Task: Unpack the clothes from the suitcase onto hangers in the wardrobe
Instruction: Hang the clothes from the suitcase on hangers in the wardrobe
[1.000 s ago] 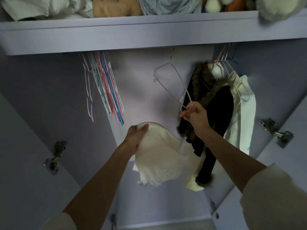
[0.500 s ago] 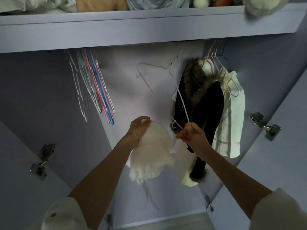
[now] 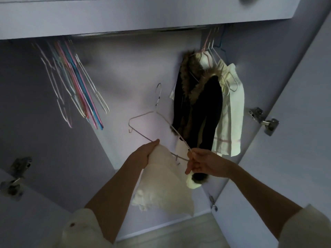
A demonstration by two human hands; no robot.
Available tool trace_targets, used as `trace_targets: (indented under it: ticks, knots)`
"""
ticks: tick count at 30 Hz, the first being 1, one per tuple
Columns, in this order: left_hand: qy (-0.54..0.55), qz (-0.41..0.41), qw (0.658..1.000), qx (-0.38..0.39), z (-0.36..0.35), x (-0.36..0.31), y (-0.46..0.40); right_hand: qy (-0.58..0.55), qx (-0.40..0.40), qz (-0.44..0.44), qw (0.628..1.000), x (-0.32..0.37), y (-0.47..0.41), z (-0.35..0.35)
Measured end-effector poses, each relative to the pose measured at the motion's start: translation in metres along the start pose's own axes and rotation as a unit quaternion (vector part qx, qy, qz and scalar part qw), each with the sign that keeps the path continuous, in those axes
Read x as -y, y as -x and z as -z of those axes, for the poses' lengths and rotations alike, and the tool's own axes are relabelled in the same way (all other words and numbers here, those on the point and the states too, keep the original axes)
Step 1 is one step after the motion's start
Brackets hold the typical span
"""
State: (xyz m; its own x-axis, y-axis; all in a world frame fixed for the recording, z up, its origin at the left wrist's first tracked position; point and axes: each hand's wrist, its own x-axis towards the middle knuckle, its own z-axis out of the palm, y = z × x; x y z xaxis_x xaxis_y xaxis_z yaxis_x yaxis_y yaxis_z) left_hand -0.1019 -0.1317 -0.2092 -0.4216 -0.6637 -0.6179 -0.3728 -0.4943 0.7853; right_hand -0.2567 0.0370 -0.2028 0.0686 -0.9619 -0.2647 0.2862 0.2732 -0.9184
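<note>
Gripping a cream-white garment [image 3: 161, 178] near its top edge, the left hand [image 3: 146, 151] holds it up inside the open wardrobe [image 3: 125, 72], and the cloth hangs down below the forearm. The right hand [image 3: 202, 163] pinches 1 end of a pale wire hanger [image 3: 155, 119], which is off the rail and tilted, its hook pointing up and its far shoulder reaching left, its lower bar running just beside the left hand's fingertips. The hanger's lower bar crosses the top of the garment; whether it is already inside the cloth cannot be told.

On the rail [image 3: 139, 32] under the shelf [image 3: 107, 13], a bunch of empty hangers [image 3: 78, 90] in white, pink and blue hangs at the left. At the right hang a black coat with a fur collar [image 3: 198, 106] and, just beside it, a cream garment with pink stripes [image 3: 231, 115]. Metal hinges [image 3: 263, 120] show on the open doors at both sides. Pale wooden floor [image 3: 170, 231] lies below.
</note>
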Motion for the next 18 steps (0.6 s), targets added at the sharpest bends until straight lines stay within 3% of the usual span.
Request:
trace_targets:
  ticks: [4, 7, 12, 14, 18]
  knots:
    - [0.005, -0.009, 1.0, -0.011, -0.008, 0.004, 0.0, 0.019, -0.008, -0.027, 0.999, 0.005, 0.005, -0.004]
    - [-0.028, -0.064, 0.996, -0.05, -0.01, 0.005, -0.002, 0.137, -0.005, -0.077, 0.988, 0.012, 0.007, -0.002]
    - [-0.104, -0.144, 0.978, -0.108, -0.009, 0.007, 0.006, 0.305, -0.078, -0.129, 0.94, 0.016, -0.008, -0.015]
    - [-0.152, -0.17, 0.967, -0.118, -0.007, 0.006, 0.011, 0.259, -0.13, -0.083, 0.953, 0.019, -0.02, -0.027]
    - [-0.212, -0.226, 0.949, -0.061, 0.01, 0.007, 0.025, 0.041, -0.222, 0.037, 0.973, 0.032, -0.042, -0.042]
